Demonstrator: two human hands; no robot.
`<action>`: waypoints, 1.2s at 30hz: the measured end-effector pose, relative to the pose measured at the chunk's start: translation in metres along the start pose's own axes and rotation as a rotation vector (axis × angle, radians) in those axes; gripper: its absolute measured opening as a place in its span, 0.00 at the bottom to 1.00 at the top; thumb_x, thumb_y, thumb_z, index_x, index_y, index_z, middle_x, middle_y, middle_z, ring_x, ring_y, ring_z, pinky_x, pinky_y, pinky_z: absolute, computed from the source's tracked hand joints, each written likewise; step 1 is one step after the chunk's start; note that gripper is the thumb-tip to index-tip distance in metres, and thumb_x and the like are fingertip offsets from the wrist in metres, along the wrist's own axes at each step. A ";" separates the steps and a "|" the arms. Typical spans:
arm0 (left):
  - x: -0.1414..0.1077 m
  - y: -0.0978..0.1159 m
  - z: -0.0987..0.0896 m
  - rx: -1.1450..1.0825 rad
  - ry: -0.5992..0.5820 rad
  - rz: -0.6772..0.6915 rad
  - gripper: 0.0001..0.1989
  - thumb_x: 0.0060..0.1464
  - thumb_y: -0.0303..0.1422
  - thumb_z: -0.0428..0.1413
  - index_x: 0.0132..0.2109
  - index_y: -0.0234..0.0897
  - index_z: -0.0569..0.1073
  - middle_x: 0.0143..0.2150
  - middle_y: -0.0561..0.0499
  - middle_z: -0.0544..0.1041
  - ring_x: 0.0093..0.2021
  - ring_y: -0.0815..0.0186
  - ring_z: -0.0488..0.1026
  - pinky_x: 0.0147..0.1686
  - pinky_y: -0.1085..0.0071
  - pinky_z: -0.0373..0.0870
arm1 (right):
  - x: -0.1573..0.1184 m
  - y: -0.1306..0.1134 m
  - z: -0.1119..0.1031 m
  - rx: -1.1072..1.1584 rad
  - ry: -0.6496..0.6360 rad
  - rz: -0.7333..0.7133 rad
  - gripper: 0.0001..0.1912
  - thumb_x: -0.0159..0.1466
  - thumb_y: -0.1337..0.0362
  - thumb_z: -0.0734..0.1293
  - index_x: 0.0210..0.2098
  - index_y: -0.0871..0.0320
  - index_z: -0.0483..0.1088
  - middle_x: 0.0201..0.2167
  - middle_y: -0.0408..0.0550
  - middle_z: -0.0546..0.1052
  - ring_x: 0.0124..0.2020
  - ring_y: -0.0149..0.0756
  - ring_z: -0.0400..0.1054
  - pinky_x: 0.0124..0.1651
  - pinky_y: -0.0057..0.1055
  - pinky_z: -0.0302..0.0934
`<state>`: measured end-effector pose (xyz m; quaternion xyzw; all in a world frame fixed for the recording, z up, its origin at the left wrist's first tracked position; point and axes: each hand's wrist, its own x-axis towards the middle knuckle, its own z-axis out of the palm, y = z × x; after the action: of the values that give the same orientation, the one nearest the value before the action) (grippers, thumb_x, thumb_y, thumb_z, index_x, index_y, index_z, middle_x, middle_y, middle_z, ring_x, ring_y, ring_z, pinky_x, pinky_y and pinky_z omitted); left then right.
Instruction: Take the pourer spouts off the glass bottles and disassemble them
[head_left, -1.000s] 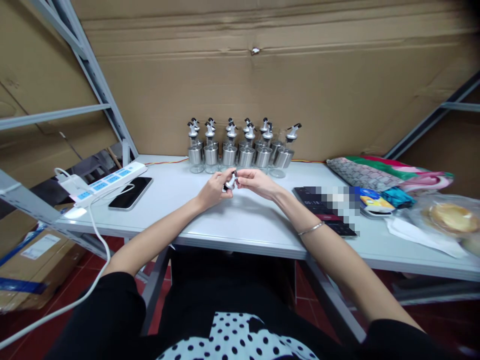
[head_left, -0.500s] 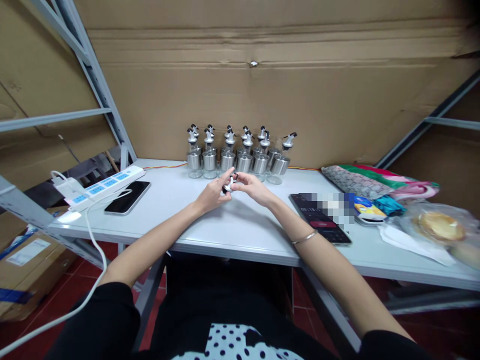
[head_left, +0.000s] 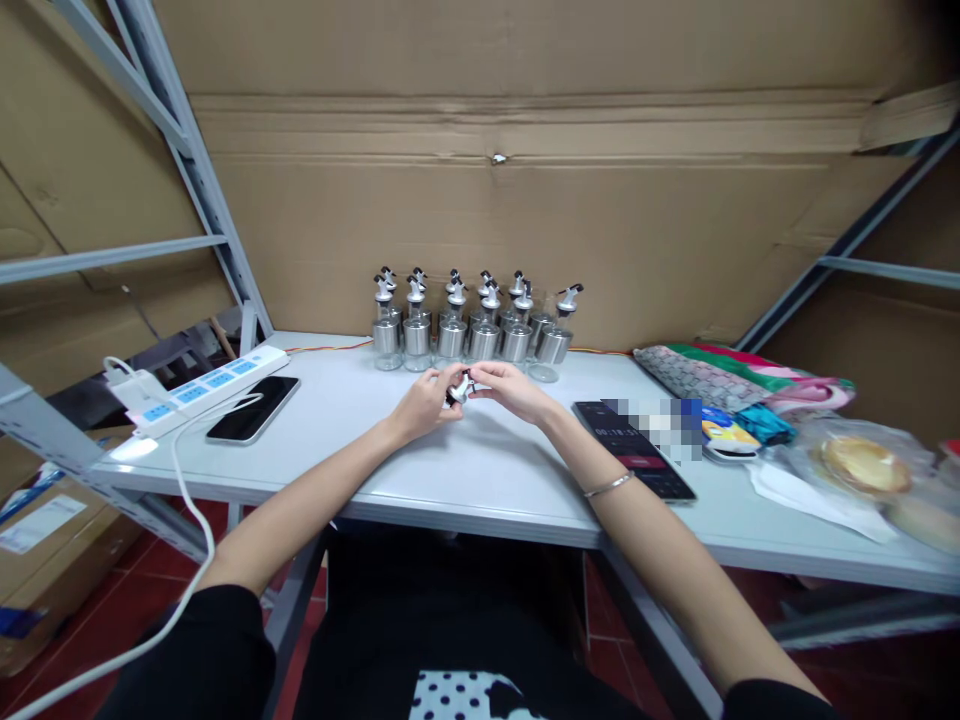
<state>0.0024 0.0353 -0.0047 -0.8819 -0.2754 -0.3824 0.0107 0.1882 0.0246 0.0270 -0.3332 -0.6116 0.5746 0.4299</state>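
Here's our white table [head_left: 420, 470] beneath both hands, and our bottles [head_left: 482, 340] stand in rows just beyond them. Our left hand [head_left: 426, 408] grips a small pourer top [head_left: 459, 390] between both hands, over the table; our right hand [head_left: 511, 390], fingertips pinched narrow, touches its dark tip.

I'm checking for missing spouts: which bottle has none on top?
The bottle at the right end of the back row: its glass neck looks bare, while the other bottles all wear spouts.
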 end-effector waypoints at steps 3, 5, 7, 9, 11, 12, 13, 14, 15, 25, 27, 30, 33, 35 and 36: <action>-0.001 -0.002 0.001 -0.062 0.035 0.020 0.28 0.51 0.27 0.52 0.59 0.35 0.56 0.47 0.45 0.74 0.39 0.66 0.73 0.47 0.66 0.67 | -0.002 -0.006 0.005 0.029 0.031 -0.040 0.19 0.48 0.48 0.73 0.29 0.58 0.72 0.30 0.44 0.75 0.34 0.31 0.67 0.43 0.30 0.64; -0.002 -0.004 0.002 -0.110 0.026 -0.002 0.27 0.55 0.31 0.51 0.60 0.36 0.53 0.50 0.45 0.73 0.36 0.68 0.74 0.47 0.65 0.67 | -0.002 -0.009 0.010 0.093 0.092 -0.090 0.20 0.49 0.47 0.72 0.29 0.57 0.69 0.32 0.43 0.75 0.35 0.31 0.67 0.44 0.32 0.64; -0.003 -0.005 0.003 -0.137 -0.017 -0.032 0.27 0.58 0.34 0.49 0.62 0.35 0.51 0.50 0.43 0.72 0.34 0.68 0.74 0.47 0.64 0.67 | -0.001 -0.011 0.014 0.139 0.152 -0.133 0.22 0.49 0.45 0.72 0.29 0.55 0.65 0.34 0.44 0.75 0.35 0.32 0.67 0.44 0.34 0.64; -0.004 -0.005 0.006 -0.136 -0.089 -0.052 0.27 0.59 0.36 0.47 0.63 0.33 0.51 0.50 0.41 0.71 0.36 0.66 0.74 0.45 0.62 0.69 | 0.004 -0.012 0.014 0.101 0.205 -0.174 0.24 0.49 0.42 0.70 0.30 0.54 0.62 0.34 0.44 0.75 0.33 0.32 0.67 0.40 0.33 0.65; -0.005 -0.004 0.009 -0.127 -0.169 -0.048 0.27 0.59 0.36 0.48 0.62 0.31 0.52 0.52 0.38 0.70 0.42 0.62 0.73 0.46 0.60 0.70 | 0.013 -0.018 0.006 -0.014 0.297 -0.242 0.25 0.51 0.39 0.67 0.30 0.53 0.59 0.32 0.43 0.73 0.31 0.32 0.65 0.36 0.31 0.64; -0.006 -0.004 0.011 -0.120 -0.204 -0.039 0.27 0.58 0.36 0.48 0.62 0.30 0.53 0.53 0.36 0.69 0.46 0.60 0.72 0.48 0.59 0.69 | 0.018 -0.023 0.000 -0.087 0.369 -0.288 0.25 0.53 0.38 0.64 0.30 0.53 0.59 0.31 0.43 0.72 0.30 0.32 0.64 0.35 0.30 0.63; -0.006 -0.004 0.013 -0.112 -0.236 -0.034 0.26 0.58 0.35 0.49 0.61 0.29 0.56 0.55 0.35 0.68 0.50 0.59 0.71 0.51 0.59 0.68 | 0.025 -0.030 -0.009 -0.168 0.458 -0.335 0.25 0.56 0.37 0.60 0.30 0.53 0.58 0.30 0.44 0.71 0.30 0.33 0.64 0.34 0.31 0.62; -0.006 -0.003 0.015 -0.104 -0.269 -0.033 0.25 0.57 0.35 0.50 0.60 0.29 0.58 0.56 0.35 0.68 0.53 0.58 0.69 0.53 0.58 0.67 | 0.032 -0.040 -0.020 -0.260 0.564 -0.384 0.25 0.59 0.37 0.56 0.31 0.53 0.59 0.30 0.45 0.70 0.31 0.34 0.65 0.34 0.31 0.61; -0.007 -0.003 0.016 -0.095 -0.305 -0.036 0.23 0.57 0.34 0.50 0.58 0.30 0.62 0.56 0.36 0.69 0.55 0.57 0.68 0.55 0.58 0.66 | 0.039 -0.051 -0.032 -0.384 0.665 -0.432 0.24 0.61 0.38 0.55 0.32 0.54 0.60 0.30 0.46 0.69 0.33 0.35 0.65 0.36 0.33 0.61; -0.004 0.001 0.014 0.035 -0.564 -0.115 0.21 0.61 0.34 0.46 0.58 0.30 0.65 0.63 0.39 0.63 0.65 0.58 0.58 0.64 0.62 0.56 | 0.088 -0.108 -0.101 -1.595 0.698 0.158 0.14 0.59 0.73 0.64 0.43 0.73 0.73 0.43 0.71 0.74 0.48 0.53 0.68 0.48 0.40 0.61; -0.004 0.002 0.014 0.034 -0.554 -0.119 0.21 0.61 0.34 0.46 0.58 0.31 0.65 0.63 0.40 0.64 0.65 0.59 0.58 0.64 0.63 0.56 | 0.096 -0.101 -0.100 -1.559 0.725 0.258 0.15 0.57 0.74 0.66 0.44 0.74 0.73 0.41 0.72 0.75 0.47 0.53 0.70 0.47 0.38 0.63; -0.004 0.002 0.015 0.024 -0.534 -0.109 0.20 0.60 0.33 0.47 0.57 0.32 0.66 0.62 0.41 0.65 0.64 0.60 0.59 0.63 0.63 0.57 | 0.104 -0.092 -0.101 -1.458 0.796 0.347 0.16 0.58 0.76 0.65 0.45 0.74 0.73 0.38 0.69 0.76 0.47 0.51 0.71 0.46 0.35 0.64; -0.003 0.003 0.015 0.019 -0.537 -0.113 0.20 0.60 0.32 0.47 0.57 0.31 0.66 0.62 0.40 0.66 0.64 0.59 0.59 0.63 0.63 0.57 | 0.107 -0.090 -0.105 -1.415 0.820 0.396 0.16 0.58 0.77 0.63 0.46 0.73 0.73 0.35 0.67 0.77 0.44 0.47 0.73 0.44 0.35 0.65; -0.003 0.004 0.014 0.020 -0.548 -0.119 0.20 0.60 0.31 0.47 0.57 0.29 0.66 0.62 0.39 0.65 0.64 0.59 0.59 0.64 0.63 0.57 | 0.107 -0.090 -0.109 -1.376 0.774 0.455 0.14 0.58 0.77 0.64 0.44 0.74 0.73 0.32 0.64 0.78 0.39 0.45 0.74 0.42 0.34 0.66; -0.002 0.004 0.013 0.020 -0.552 -0.120 0.20 0.60 0.31 0.47 0.57 0.29 0.66 0.62 0.39 0.64 0.64 0.59 0.59 0.64 0.63 0.57 | 0.107 -0.090 -0.111 -1.344 0.735 0.494 0.14 0.58 0.76 0.64 0.43 0.74 0.74 0.30 0.63 0.78 0.36 0.44 0.75 0.41 0.34 0.66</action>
<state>0.0122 0.0335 -0.0149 -0.9347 -0.3232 -0.1250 -0.0786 0.2531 0.1562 0.1279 -0.8140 -0.5546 0.0155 0.1720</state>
